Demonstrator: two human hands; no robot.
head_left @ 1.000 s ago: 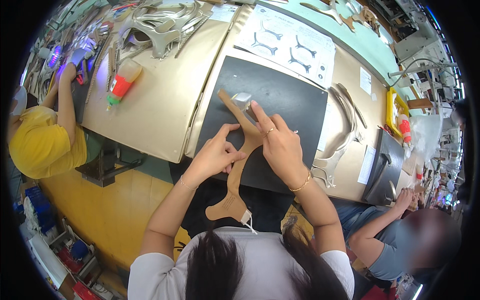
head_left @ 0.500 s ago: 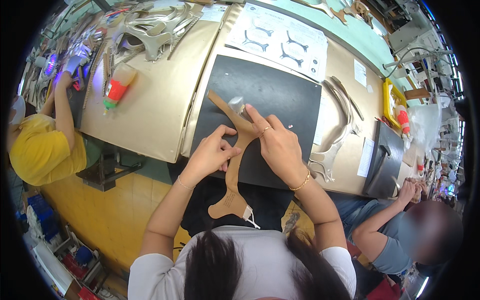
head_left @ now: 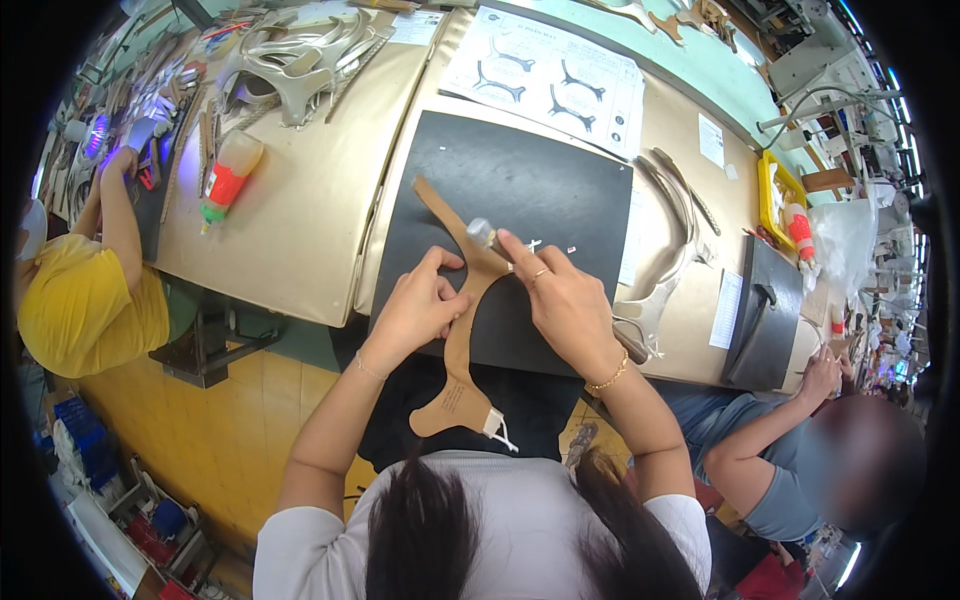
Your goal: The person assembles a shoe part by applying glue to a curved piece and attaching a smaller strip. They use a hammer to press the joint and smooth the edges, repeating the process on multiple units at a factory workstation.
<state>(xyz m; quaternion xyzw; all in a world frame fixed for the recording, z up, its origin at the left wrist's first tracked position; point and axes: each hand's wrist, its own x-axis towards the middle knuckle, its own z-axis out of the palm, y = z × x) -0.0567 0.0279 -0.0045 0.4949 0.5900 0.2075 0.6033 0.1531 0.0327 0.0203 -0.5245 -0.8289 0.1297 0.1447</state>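
Observation:
A long tan cut-out piece point(head_left: 459, 340), forked like a wishbone, lies across a black mat point(head_left: 520, 190) on the workbench, its wide lower end hanging past the bench edge over my lap. My left hand point(head_left: 418, 308) pinches the piece at its middle from the left. My right hand point(head_left: 562, 300) holds a small silver-tipped tool point(head_left: 483, 233) and presses it onto the piece just above the fork.
A glue bottle with a red band point(head_left: 226, 180) lies on the tan benchtop at left, beside a pile of pale cut pieces point(head_left: 290, 65). A white pattern sheet point(head_left: 545, 78) sits behind the mat. A person in yellow point(head_left: 85, 300) works left; another person point(head_left: 790, 440) sits right.
The tan piece has slid up and left on the mat, and both my hands have moved a little with it. My right hand's tool sits farther along the piece.

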